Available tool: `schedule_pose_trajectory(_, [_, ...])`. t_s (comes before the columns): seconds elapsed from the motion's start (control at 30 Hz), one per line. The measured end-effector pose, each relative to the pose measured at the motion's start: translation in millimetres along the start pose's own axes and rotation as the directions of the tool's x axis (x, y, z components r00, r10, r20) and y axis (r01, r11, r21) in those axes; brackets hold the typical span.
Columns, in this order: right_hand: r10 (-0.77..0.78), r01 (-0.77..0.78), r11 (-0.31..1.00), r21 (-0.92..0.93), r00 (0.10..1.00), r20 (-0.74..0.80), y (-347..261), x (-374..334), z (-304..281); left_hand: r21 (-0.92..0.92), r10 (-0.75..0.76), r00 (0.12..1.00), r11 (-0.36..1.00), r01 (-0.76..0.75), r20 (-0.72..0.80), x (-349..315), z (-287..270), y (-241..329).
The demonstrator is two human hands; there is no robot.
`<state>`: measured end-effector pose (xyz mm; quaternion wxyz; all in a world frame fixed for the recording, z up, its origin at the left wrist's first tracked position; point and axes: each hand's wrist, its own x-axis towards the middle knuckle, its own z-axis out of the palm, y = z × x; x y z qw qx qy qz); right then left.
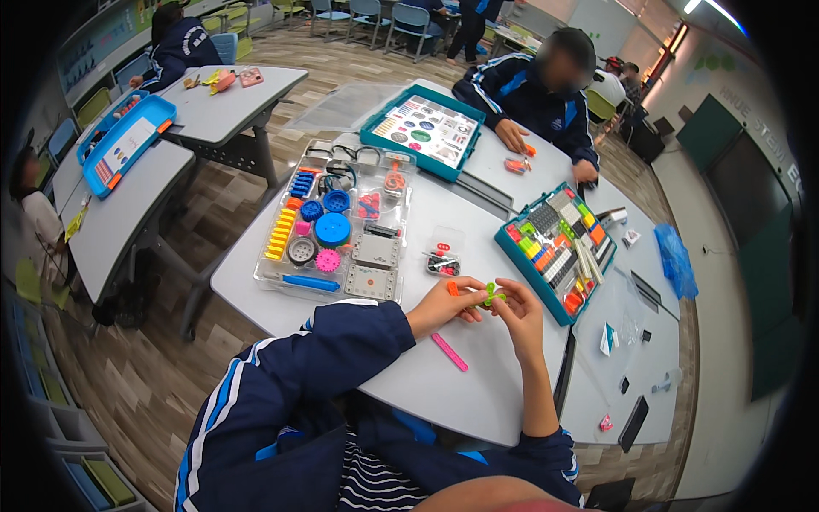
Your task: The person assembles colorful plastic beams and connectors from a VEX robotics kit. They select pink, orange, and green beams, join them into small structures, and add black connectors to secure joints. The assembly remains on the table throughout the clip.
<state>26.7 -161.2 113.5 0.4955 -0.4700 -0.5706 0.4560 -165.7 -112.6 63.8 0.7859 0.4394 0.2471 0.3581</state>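
Between the fingers of both my hands is a small lime-green plastic building piece [490, 295], held just above the white table. My left hand [446, 305] pinches its left side and has an orange piece [453, 288] by the index finger. From the other side, my right hand [519, 309] grips the green piece with thumb and fingertips. On the tabletop below my left hand lies a pink perforated beam [449, 352]. Just beyond my hands stands a small clear box [444, 253] with dark and red parts. The fingers partly hide the green piece.
A clear tray [271, 275] of wheels, gears and grey modules lies at left. To the right sits a teal case [531, 273] of coloured parts. A teal-framed parts chart [467, 162] lies farther back, near a person [546, 102] handling an orange piece.
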Motion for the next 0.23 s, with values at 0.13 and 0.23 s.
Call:
schedule_pose_trajectory(0.13, [0.024,-0.024,1.000,0.001,1.000,-0.008,-0.2,-0.6,-0.1,-0.005,-0.003,1.000,1.000,0.003,0.007,-2.1,0.7,0.8])
schedule_pose_trajectory(0.23, [0.079,-0.083,0.994,-0.075,0.996,-0.049,-0.6,-0.8,0.8,0.012,0.018,1.000,1.000,-0.018,-0.009,-2.5,0.2,-0.4])
